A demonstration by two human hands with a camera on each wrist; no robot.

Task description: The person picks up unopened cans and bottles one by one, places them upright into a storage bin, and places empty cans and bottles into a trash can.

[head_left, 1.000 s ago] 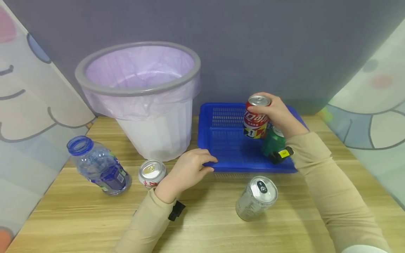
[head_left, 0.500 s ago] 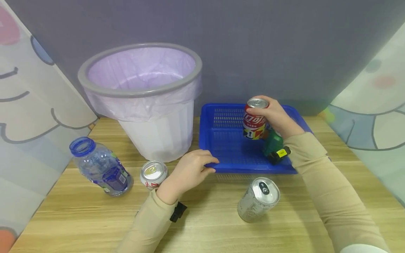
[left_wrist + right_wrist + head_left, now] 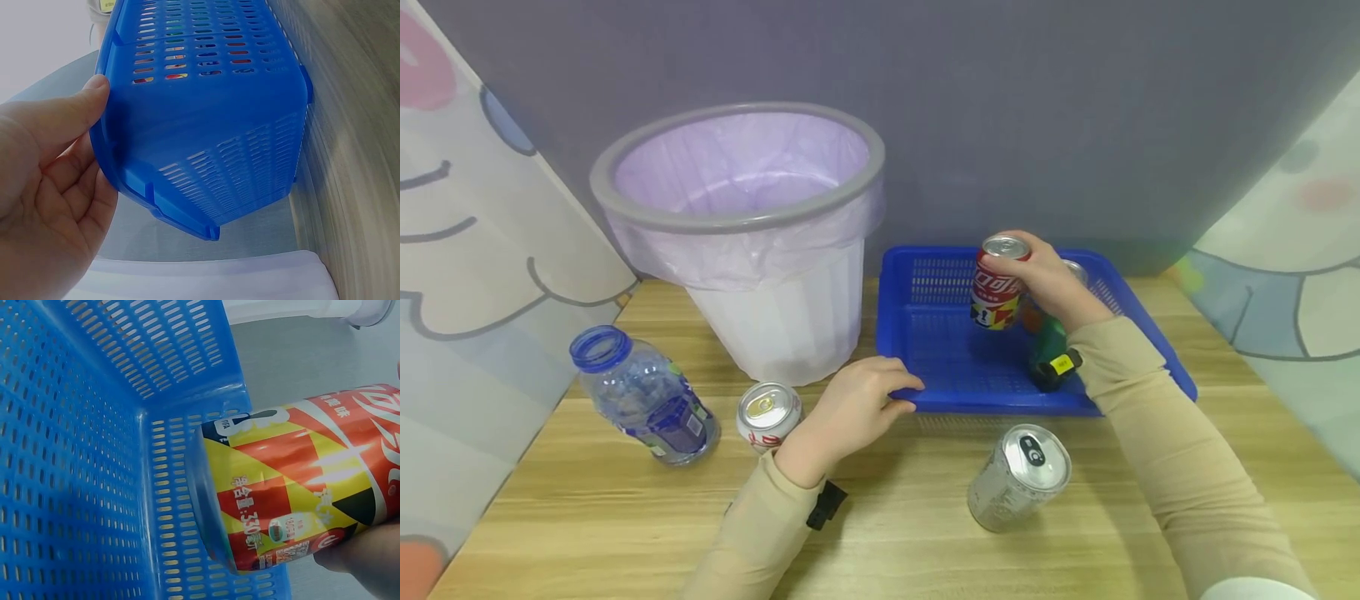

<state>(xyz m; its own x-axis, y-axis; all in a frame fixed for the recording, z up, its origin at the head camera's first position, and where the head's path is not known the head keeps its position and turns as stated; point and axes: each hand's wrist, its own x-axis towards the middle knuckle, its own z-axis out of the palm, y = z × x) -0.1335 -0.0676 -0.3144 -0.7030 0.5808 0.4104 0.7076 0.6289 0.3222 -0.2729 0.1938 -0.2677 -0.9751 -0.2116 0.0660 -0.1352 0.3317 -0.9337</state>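
Observation:
My right hand (image 3: 1045,279) grips a red soda can (image 3: 997,287) near its top, holding it upright within the blue plastic basket (image 3: 951,400). In the right wrist view, the can's lower end (image 3: 269,506) hangs above the slotted basket floor (image 3: 172,519); any contact cannot be made out. Behind that wrist, a green can (image 3: 1049,343) and another can's silver top (image 3: 1077,271) show partly inside the basket. My left hand (image 3: 857,404) pinches the basket's near left corner, its thumb (image 3: 97,84) on the rim in the left wrist view.
A white bin (image 3: 790,325) with a purple liner stands left of the basket. A clear bottle with a blue neck (image 3: 651,408) and a white can (image 3: 767,417) are at the left. A silver can (image 3: 1018,479) stands in front of the basket. A grey wall (image 3: 1000,125) rises behind.
My right hand has shifted the red can slightly left and down within the basket, uncovering a silver can top behind it. The left hand stays at the basket's corner.

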